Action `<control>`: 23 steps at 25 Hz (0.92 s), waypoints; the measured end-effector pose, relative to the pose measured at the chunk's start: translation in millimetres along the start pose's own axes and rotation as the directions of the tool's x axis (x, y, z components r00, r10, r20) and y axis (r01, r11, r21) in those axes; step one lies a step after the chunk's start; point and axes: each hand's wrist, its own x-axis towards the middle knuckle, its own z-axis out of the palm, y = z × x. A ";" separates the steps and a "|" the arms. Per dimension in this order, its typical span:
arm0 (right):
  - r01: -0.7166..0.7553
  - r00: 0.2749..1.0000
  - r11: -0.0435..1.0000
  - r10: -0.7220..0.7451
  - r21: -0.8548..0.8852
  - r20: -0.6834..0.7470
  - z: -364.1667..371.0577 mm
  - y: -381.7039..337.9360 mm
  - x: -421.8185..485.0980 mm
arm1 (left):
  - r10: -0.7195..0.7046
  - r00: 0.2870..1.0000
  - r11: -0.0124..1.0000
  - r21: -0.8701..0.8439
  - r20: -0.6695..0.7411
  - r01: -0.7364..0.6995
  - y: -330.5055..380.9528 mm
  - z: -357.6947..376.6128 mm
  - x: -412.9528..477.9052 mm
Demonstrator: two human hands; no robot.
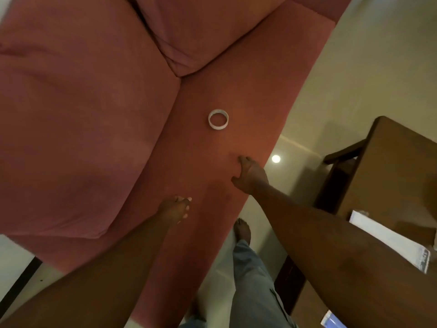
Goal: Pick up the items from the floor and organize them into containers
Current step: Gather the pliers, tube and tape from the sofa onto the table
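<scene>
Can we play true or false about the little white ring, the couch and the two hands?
1. The white ring lies on the red sofa. True.
2. The right hand is holding the ring. False: it holds nothing, and there is bare sofa between it and the ring.
3. A white pad lies on the wooden table. True.
4. The left hand is nearer to the ring than the right hand. False: the right hand is nearer.
5. The foot on the floor wears a shoe. False: it is bare.
</scene>
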 end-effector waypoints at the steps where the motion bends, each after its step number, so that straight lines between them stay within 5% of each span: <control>1: 0.007 1.000 1.000 -0.007 0.003 -0.004 -5.5 4.2 24.8 | 0.003 1.000 1.000 -0.004 0.005 -0.003 15.9 8.9 10.9; 9: 0.070 0.993 0.997 -0.072 -0.021 -0.096 -25.3 14.8 201.1 | 0.088 0.996 0.995 -0.054 0.001 -0.088 136.7 58.0 109.0; 15: 0.163 0.984 0.984 -0.168 -0.067 -0.060 2.7 -4.9 265.0 | 0.018 1.000 0.999 -0.050 -0.009 -0.019 134.7 65.4 154.2; 23: 0.172 0.963 0.973 -0.198 -0.152 -0.183 1.6 -10.0 271.6 | -0.001 1.000 1.000 -0.026 -0.029 0.000 133.0 75.6 157.6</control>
